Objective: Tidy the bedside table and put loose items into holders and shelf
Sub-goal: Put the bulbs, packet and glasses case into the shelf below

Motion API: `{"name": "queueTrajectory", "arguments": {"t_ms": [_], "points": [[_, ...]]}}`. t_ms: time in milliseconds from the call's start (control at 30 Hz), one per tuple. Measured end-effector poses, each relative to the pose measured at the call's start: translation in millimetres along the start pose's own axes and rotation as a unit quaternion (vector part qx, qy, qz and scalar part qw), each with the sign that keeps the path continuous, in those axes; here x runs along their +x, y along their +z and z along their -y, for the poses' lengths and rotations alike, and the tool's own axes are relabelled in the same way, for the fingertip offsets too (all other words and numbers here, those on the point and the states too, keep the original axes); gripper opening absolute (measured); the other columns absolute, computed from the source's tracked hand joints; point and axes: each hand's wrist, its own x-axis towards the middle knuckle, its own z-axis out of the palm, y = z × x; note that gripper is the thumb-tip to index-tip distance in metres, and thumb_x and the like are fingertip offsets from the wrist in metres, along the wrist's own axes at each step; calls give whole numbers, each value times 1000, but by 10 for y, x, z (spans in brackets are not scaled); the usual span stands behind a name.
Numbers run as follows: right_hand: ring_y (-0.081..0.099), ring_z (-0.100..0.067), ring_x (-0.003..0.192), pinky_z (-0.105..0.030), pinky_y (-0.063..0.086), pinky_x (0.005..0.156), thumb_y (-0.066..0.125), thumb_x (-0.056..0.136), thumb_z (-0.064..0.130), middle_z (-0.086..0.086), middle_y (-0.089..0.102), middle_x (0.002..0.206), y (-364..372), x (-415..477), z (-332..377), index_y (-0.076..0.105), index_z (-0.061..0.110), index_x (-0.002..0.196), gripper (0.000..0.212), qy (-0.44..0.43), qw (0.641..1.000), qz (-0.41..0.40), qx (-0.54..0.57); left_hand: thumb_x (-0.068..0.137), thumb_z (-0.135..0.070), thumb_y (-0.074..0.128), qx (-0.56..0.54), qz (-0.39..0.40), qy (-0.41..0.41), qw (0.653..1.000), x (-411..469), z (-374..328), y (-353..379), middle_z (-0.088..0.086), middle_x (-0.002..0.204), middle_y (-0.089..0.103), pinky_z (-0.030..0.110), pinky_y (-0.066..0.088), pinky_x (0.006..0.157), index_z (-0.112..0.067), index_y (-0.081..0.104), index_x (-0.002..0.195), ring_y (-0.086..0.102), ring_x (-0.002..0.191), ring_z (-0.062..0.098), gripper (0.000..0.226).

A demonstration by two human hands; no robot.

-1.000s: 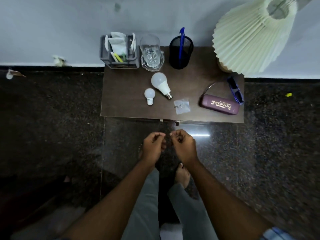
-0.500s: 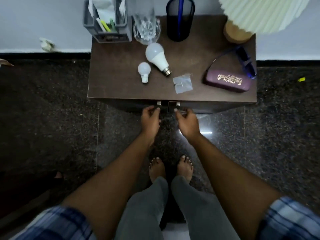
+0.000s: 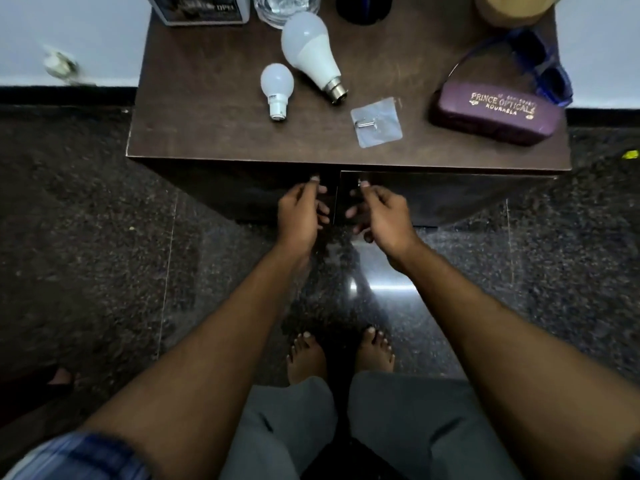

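Observation:
On the dark wooden bedside table [image 3: 194, 133] lie a large white bulb [image 3: 310, 51], a small white bulb [image 3: 276, 86], a clear packet with a small metal part [image 3: 375, 122], a purple glasses case [image 3: 495, 114] and blue sunglasses [image 3: 540, 64]. Below the top, my left hand [image 3: 301, 213] pinches the small metal knob of the left cabinet door. My right hand [image 3: 381, 213] pinches the knob of the right door [image 3: 450, 188]. The right door stands slightly ajar; the cabinet's inside is hidden.
At the table's back edge stand a grey organiser [image 3: 201, 10], a glass [image 3: 284, 6], a black pen holder [image 3: 363, 10] and a wooden lamp base [image 3: 512, 8], all cut off by the frame. My bare feet [image 3: 339, 355] rest on the dark granite floor.
My view has dropped lower and closer to the table. Both hands went from mid-air in front of the table to the two door knobs, and the right door has come slightly ajar.

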Motion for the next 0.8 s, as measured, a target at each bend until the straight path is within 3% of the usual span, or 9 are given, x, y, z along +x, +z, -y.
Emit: {"name": "queueTrajectory", "arguments": {"t_ms": [100, 267, 400, 500, 567, 667, 733, 800], "points": [[48, -21, 48, -16, 33, 36, 47, 107, 31, -16, 62, 72, -88, 23, 4, 65, -7, 107, 41, -22, 999, 29, -26, 98, -26, 50, -3, -27, 24, 999, 137, -16, -4, 5, 48, 47, 18, 32, 39, -6, 70, 79, 40, 39, 13, 34], [50, -17, 47, -18, 34, 37, 49, 105, 38, -9, 59, 71, -114, 32, -37, 70, 3, 102, 41, -34, 997, 30, -61, 94, -35, 52, 48, -41, 8, 998, 138, -49, -11, -6, 38, 44, 18, 33, 40, -8, 76, 83, 41, 37, 13, 38], [54, -17, 45, -24, 37, 43, 49, 103, 43, -4, 60, 67, -100, -50, -30, 71, 11, 96, 39, -10, 996, 24, -84, 97, -47, 45, 105, 21, -23, 994, -108, -147, -123, 0, 63, 53, 20, 39, 46, -18, 69, 88, 51, 48, 15, 39], [57, -22, 49, -32, 45, 52, 51, 91, 53, -6, 64, 72, -101, -270, 40, 71, 17, 86, 41, 18, 997, 19, -69, 79, -82, 37, 147, 32, -64, 987, -421, -238, -265, 3, 78, 62, 29, 49, 60, -17, 72, 98, 64, 65, 23, 76], [63, -24, 61, -38, 52, 61, 53, 77, 69, -6, 70, 82, -121, -510, 59, 72, 18, 89, 55, 32, 998, 12, -55, 60, -98, 34, 176, 34, -95, 979, -669, -267, -364, 5, 85, 65, 35, 52, 68, -16, 71, 97, 67, 78, 28, 97], [71, -26, 82, -36, 57, 69, 55, 66, 88, -6, 75, 97, -228, -795, 46, 69, 12, 100, 84, 78, 994, 9, -76, 61, -96, 40, 225, 39, -127, 965, -903, -274, -461, 8, 90, 64, 38, 50, 73, -12, 67, 97, 65, 83, 32, 95], [68, -24, 81, -29, 49, 63, 57, 78, 79, -10, 72, 103, -336, -942, 92, 68, 11, 106, 75, 96, 989, 42, -106, 75, -86, 38, 236, 74, -167, 955, -1003, -286, -510, 11, 101, 61, 38, 49, 77, -10, 60, 105, 63, 89, 32, 85], [60, -22, 73, -27, 41, 62, 53, 91, 66, -11, 67, 92, -451, -1096, 174, 67, 15, 98, 53, 106, 980, 86, -144, 88, -73, 37, 235, 102, -202, 945, -1069, -312, -582, 14, 116, 59, 37, 50, 78, -11, 52, 115, 61, 94, 31, 69]]}}
